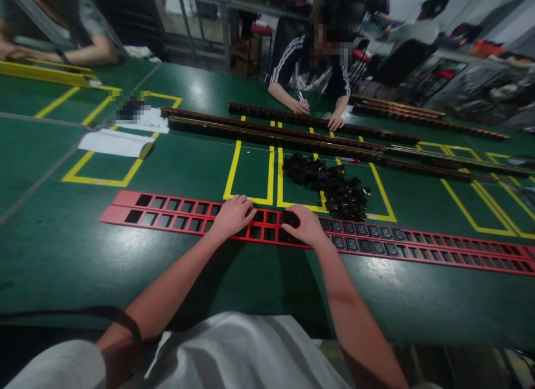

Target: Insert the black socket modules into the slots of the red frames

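A long red metal strip (196, 224) with two rows of rectangular cutouts lies across the table in front of me. My left hand (234, 215) lies over it, fingers curled across its far side and thumb pointing right. Just to the right, my right hand (307, 224) pinches a black power socket (289, 218) between thumb and fingers, at the upper row. Black sockets (356, 229) fill several cutouts right of that hand; cutouts at both ends are bare. Whether the pinched socket is seated in its cutout, I cannot tell.
A heap of loose black sockets (328, 183) lies behind the strip. Long dark rails (276, 134) stretch across the table beyond. Across from me, a person's hand (301, 106) holds a pen. White papers (117, 142) lie left; yellow tape (96, 181) marks the green tabletop.
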The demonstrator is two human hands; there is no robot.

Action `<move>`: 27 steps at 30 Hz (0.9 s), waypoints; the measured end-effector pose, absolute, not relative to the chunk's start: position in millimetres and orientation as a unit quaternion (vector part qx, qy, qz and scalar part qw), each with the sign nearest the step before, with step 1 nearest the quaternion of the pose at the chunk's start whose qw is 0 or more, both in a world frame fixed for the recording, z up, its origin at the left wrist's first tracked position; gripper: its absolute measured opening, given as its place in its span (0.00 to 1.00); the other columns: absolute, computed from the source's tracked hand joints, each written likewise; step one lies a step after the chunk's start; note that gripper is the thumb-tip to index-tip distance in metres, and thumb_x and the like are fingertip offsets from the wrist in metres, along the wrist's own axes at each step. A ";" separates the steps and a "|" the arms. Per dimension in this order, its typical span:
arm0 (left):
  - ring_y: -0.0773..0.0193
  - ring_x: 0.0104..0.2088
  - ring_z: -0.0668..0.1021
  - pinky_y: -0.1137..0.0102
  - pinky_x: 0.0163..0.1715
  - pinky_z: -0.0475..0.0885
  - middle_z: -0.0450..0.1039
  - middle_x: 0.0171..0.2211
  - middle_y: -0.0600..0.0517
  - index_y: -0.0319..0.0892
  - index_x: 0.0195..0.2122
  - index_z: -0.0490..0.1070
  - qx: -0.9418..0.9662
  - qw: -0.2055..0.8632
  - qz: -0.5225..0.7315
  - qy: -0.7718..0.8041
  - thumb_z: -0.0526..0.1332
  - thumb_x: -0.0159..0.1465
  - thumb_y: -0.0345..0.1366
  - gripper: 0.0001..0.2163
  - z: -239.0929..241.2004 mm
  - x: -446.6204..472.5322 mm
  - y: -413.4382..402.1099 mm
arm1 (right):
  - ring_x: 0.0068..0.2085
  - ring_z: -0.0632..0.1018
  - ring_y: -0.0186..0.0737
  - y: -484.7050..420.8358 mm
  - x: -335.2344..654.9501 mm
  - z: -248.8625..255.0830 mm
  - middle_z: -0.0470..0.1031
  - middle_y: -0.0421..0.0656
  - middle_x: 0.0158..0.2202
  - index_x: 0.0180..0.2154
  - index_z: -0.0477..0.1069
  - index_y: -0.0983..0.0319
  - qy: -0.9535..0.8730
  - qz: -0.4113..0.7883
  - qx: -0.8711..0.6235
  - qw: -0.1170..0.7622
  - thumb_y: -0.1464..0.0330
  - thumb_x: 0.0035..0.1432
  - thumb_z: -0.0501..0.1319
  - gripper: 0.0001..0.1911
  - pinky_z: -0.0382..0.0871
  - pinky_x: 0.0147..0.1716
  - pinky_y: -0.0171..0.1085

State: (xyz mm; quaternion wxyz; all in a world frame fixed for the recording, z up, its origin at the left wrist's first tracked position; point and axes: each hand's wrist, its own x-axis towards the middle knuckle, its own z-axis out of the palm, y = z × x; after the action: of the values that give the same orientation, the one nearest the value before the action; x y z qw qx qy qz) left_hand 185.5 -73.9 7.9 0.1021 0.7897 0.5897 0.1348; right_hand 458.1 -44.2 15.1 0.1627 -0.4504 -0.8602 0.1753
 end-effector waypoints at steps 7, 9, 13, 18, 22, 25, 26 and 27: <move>0.55 0.42 0.73 0.60 0.42 0.68 0.73 0.39 0.45 0.41 0.39 0.73 0.788 0.110 0.136 0.590 0.51 0.72 0.42 0.14 7.8 185.3 -73.9 | 0.52 0.76 0.52 -43.7 457.8 17.3 0.77 0.50 0.50 0.48 0.73 0.60 -0.858 0.182 -0.457 0.148 0.60 0.56 0.66 0.19 0.69 0.55 0.51; 0.55 0.42 0.73 0.61 0.41 0.68 0.73 0.39 0.45 0.41 0.40 0.73 0.788 0.113 0.137 0.589 0.51 0.72 0.42 0.14 7.9 185.2 -73.8 | 0.53 0.76 0.52 -43.1 458.0 17.9 0.77 0.50 0.51 0.48 0.73 0.60 -0.861 0.182 -0.453 0.144 0.59 0.57 0.66 0.19 0.69 0.55 0.51; 0.54 0.42 0.73 0.60 0.42 0.68 0.73 0.39 0.45 0.41 0.40 0.73 0.788 0.110 0.136 0.590 0.51 0.72 0.42 0.14 7.3 185.1 -73.7 | 0.52 0.76 0.52 -41.4 458.4 18.4 0.77 0.49 0.50 0.48 0.73 0.59 -0.866 0.183 -0.444 0.140 0.59 0.57 0.66 0.19 0.69 0.54 0.50; 0.54 0.43 0.73 0.60 0.42 0.68 0.73 0.39 0.45 0.42 0.40 0.73 0.791 0.099 0.140 0.587 0.51 0.72 0.42 0.14 5.7 185.0 -73.8 | 0.52 0.76 0.52 -40.5 458.7 17.4 0.77 0.49 0.50 0.48 0.72 0.60 -0.868 0.180 -0.444 0.134 0.58 0.57 0.66 0.19 0.69 0.54 0.49; 0.54 0.42 0.73 0.60 0.42 0.68 0.73 0.39 0.45 0.42 0.39 0.73 0.793 0.093 0.138 0.586 0.51 0.72 0.42 0.14 6.0 185.0 -73.9 | 0.52 0.75 0.52 -41.1 458.3 16.9 0.76 0.49 0.51 0.49 0.72 0.59 -0.871 0.177 -0.438 0.131 0.58 0.58 0.65 0.19 0.68 0.54 0.49; 0.54 0.43 0.73 0.60 0.43 0.67 0.73 0.39 0.45 0.42 0.39 0.73 0.791 0.094 0.133 0.590 0.51 0.72 0.43 0.14 7.1 185.2 -73.9 | 0.52 0.75 0.52 -42.3 457.1 17.6 0.76 0.49 0.50 0.49 0.72 0.60 -0.878 0.172 -0.429 0.128 0.58 0.60 0.64 0.18 0.68 0.54 0.49; 0.54 0.43 0.73 0.60 0.43 0.67 0.73 0.39 0.45 0.42 0.39 0.73 0.790 0.096 0.132 0.591 0.51 0.72 0.43 0.14 7.5 185.3 -73.9 | 0.52 0.75 0.53 -42.8 456.6 18.0 0.76 0.50 0.50 0.49 0.72 0.60 -0.880 0.169 -0.426 0.127 0.58 0.60 0.64 0.18 0.69 0.54 0.50; 0.54 0.43 0.73 0.60 0.43 0.67 0.73 0.39 0.45 0.42 0.40 0.73 0.790 0.099 0.130 0.591 0.51 0.72 0.42 0.14 7.8 185.4 -73.9 | 0.51 0.75 0.53 -43.3 456.2 18.4 0.76 0.50 0.50 0.49 0.72 0.60 -0.881 0.166 -0.424 0.126 0.59 0.61 0.63 0.18 0.69 0.53 0.50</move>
State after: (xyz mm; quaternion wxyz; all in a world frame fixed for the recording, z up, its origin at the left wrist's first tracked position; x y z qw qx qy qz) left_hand 185.4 -73.9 7.8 0.0986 0.7897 0.5913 0.1302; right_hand 456.2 -43.3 18.4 0.1264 -0.4243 -0.8812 0.1660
